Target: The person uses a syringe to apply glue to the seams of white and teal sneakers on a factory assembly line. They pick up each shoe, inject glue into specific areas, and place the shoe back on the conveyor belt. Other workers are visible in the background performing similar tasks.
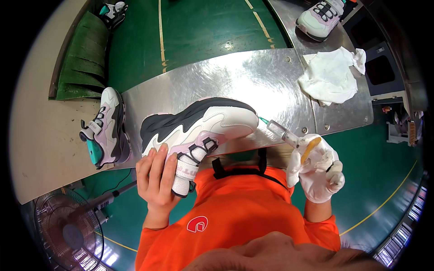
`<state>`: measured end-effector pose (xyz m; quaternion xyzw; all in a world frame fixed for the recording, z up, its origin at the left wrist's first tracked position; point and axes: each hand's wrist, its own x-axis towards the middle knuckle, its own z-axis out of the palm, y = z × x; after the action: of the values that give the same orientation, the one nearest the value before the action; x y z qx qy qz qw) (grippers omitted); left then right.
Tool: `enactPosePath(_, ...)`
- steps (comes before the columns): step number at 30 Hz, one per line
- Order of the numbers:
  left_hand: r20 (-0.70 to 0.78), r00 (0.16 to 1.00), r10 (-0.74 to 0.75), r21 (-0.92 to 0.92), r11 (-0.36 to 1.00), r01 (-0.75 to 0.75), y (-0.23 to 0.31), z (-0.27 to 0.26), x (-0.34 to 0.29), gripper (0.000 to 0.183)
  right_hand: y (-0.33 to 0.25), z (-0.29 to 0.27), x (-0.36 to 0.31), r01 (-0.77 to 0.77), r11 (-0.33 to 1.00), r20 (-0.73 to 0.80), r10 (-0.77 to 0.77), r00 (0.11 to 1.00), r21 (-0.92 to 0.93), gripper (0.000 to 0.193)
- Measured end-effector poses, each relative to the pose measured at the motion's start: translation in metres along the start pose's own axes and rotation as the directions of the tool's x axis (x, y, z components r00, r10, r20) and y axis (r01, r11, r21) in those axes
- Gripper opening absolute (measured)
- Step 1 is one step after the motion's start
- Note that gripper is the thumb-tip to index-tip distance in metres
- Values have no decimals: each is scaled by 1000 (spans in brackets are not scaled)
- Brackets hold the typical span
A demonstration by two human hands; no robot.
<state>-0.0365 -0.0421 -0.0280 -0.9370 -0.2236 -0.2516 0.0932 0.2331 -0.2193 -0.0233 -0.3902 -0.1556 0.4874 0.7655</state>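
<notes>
My bare left hand [157, 176] is closed around the upper of a white, pink and black sneaker [199, 128]. The shoe lies tilted on its side over the table's near edge, with its dark sole facing away from me and its toe pointing right. In a white glove, my right hand [318, 169] grips a clear syringe [284, 134] with a green needle tip. That tip is at the sneaker's toe, close to the sole edge; whether it touches I cannot tell. A yellowish band [311, 150] shows on the glove's finger.
A matching sneaker [106, 128] stands on the left, another [320, 20] at the far right. A white cloth [332, 74] lies on the metal table [253, 72]. Beyond is a green belt [194, 27]. A fan [68, 230] stands at the lower left.
</notes>
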Motion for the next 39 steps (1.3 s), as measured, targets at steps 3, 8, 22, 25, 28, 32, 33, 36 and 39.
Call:
enactPosePath(3, 9, 1000, 0, -1, 1000, 0, 0, -1, 1, 53, -3, 0, -2, -51, 998, 43, 52, 998, -38, 103)
enactPosePath(8, 66, 997, -30, -52, 998, 34, -3, -6, 14, 55, -6, 13, -7, -81, 971, 95, 105, 990, -224, 90)
enactPosePath(22, 297, 949, -102, -244, 953, 179, -31, -11, 99, 59, 23, -11, 33, 401, 643, 458, -88, 885, -652, 79)
enactPosePath(25, 345, 931, -121, -293, 928, 229, -38, -4, 112, 59, 36, -17, 41, 446, 677, 479, -155, 864, -586, 72)
enactPosePath(28, 385, 912, -146, -345, 893, 288, -43, -2, 120, 59, 48, -25, 44, 442, 718, 479, -172, 861, -538, 67)
enactPosePath(32, 386, 909, -156, -371, 876, 308, -45, 4, 121, 60, 58, -35, 42, 391, 801, 530, -110, 841, -453, 64)
enactPosePath(33, 383, 909, -165, -366, 877, 313, -43, 2, 119, 61, 58, -42, 40, 410, 791, 567, -99, 817, -453, 63)
enactPosePath(36, 357, 924, -138, -219, 949, 226, -31, -10, 102, 65, 66, -58, 32, 395, 872, 462, -235, 855, -289, 62)
enactPosePath(39, 272, 956, -114, -118, 981, 151, -14, -16, 71, 67, 49, -41, 29, 250, 930, 201, -199, 959, -271, 81)
